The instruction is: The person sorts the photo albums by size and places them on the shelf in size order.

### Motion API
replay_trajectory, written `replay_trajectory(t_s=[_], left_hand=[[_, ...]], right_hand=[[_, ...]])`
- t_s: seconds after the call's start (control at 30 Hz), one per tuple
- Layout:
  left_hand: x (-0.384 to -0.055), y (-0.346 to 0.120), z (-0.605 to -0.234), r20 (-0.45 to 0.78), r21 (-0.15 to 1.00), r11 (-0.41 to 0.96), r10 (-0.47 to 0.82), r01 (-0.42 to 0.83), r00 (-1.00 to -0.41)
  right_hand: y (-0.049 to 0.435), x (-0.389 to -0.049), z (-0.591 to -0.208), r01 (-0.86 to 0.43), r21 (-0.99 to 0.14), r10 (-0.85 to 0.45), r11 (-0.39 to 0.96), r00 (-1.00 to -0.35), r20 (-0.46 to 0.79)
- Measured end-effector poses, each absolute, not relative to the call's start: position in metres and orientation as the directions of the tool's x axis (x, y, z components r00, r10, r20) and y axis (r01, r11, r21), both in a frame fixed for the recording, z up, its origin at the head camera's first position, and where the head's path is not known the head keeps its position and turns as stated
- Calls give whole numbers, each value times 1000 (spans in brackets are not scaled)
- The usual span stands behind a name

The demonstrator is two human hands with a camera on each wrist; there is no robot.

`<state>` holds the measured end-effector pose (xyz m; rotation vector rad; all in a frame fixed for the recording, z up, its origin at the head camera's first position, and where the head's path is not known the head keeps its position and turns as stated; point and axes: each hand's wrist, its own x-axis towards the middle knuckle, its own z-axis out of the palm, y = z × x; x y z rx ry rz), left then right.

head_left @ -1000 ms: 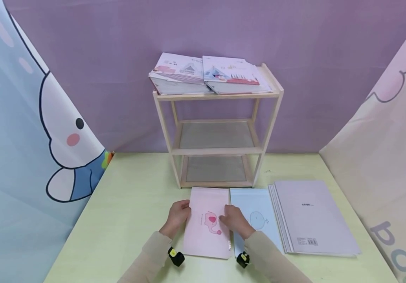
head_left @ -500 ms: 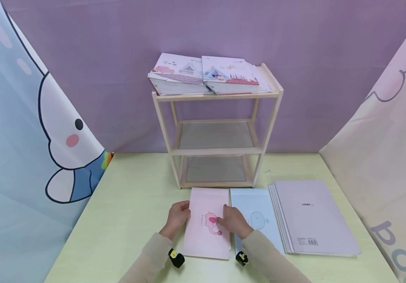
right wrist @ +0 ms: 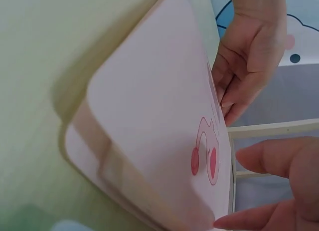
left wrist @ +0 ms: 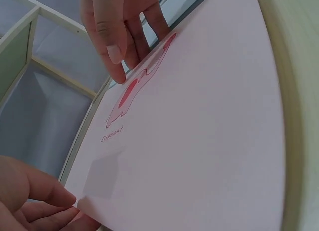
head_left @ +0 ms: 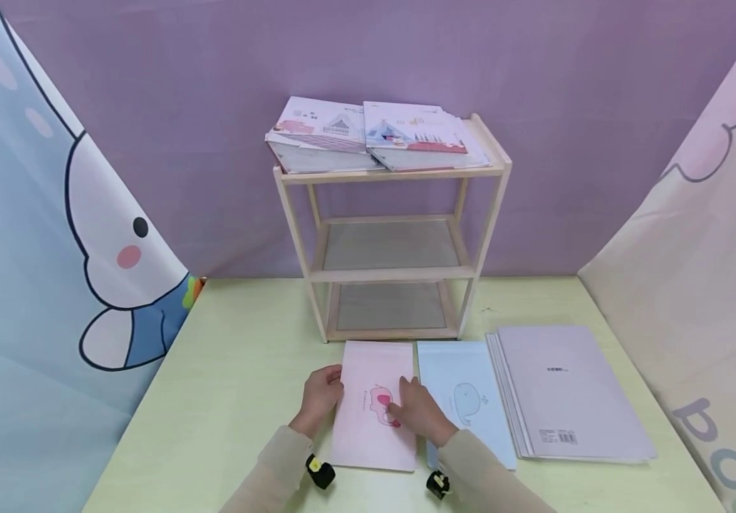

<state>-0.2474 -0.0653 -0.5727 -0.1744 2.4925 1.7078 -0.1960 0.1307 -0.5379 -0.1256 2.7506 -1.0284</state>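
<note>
A pink notebook with a red elephant drawing lies on the table in front of the shelf. My left hand pinches its left edge, fingertips right at the border in the left wrist view. My right hand is at its right edge. The right thumb stands away from the other fingers, above the cover, while a fingertip is right at the border. In the right wrist view, another pink layer shows below the top cover. A blue notebook with a whale drawing lies partly under my right hand.
Behind the notebooks stands a wooden three-tier shelf, with several printed books on its top. A stack of large grey-white books lies to the right on the pale green table. Printed cloths enclose the sides.
My right thumb has slid a little left and toward me over the elephant drawing. The left hand stays at the left edge, and the pink stack's lower right corner looks more even.
</note>
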Motion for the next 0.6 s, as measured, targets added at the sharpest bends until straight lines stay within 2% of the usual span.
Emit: replay_trajectory(t_s=[0.3,0.6], left_hand=[[-249,-66,-573,-125,929,345,-44,-133,-991],[-250,-68,-570,-218,942,242,-80,-231,-973]], right_hand=[[132,-192,-547,-54,-711,-121,701,-992,-44],[132,-192,-551,-23,-778,-55,627,-998,-15]])
